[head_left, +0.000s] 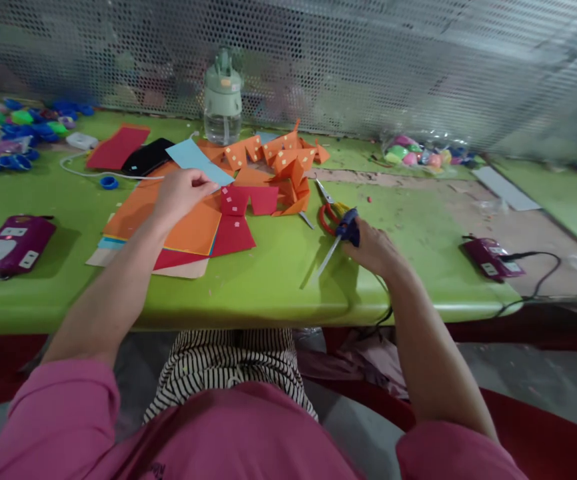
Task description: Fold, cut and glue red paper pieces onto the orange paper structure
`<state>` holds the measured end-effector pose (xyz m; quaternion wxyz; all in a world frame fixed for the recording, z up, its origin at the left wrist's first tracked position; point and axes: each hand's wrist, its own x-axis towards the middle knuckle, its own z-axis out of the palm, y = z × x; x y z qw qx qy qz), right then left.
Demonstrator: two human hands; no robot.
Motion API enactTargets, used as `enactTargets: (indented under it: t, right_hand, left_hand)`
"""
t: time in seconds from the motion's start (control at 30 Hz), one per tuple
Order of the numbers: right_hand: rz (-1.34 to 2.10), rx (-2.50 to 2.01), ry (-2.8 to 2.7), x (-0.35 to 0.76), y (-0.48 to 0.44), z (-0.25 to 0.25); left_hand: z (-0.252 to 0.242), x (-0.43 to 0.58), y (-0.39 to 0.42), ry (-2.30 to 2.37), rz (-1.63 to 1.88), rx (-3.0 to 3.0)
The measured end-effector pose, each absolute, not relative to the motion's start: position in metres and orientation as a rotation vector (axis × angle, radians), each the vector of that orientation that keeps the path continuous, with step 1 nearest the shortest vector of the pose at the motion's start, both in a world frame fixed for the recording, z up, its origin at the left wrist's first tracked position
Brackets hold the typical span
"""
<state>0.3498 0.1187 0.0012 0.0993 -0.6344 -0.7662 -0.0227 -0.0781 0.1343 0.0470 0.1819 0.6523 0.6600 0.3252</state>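
My left hand is pinched at the lower edge of a light blue piece of paper, above a stack of coloured sheets topped by orange paper. My right hand is closed around a dark blue glue gun, with a whitish glue stick jutting from it toward the table's front. Scissors with red-orange handles lie just beside the gun. Red cut paper with small pale squares and folded orange paper pieces sit between my hands.
A pale green water bottle stands by the perforated metal screen. A black phone and red paper lie at back left. Purple power boxes sit at both sides. A bag of colourful pieces lies back right.
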Motion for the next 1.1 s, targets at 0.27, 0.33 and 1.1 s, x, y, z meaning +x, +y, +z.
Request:
enactTargets:
  t: [0.27, 0.33, 1.1]
  right_hand:
    - [0.089, -1.885, -2.07, 0.348, 0.104, 0.017]
    - [0.227, -1.844, -1.92, 0.345, 0.096, 0.025]
    - [1.031, -1.266, -1.376, 0.3, 0.065, 0.047]
  left_hand:
    - [0.06, -0.058, 0.124, 1.764, 0.802, 1.983]
    - [0.061, -0.046, 0.122, 1.737, 0.718, 2.056]
    - [0.059, 0.087, 0.172, 1.333, 0.489, 2.469]
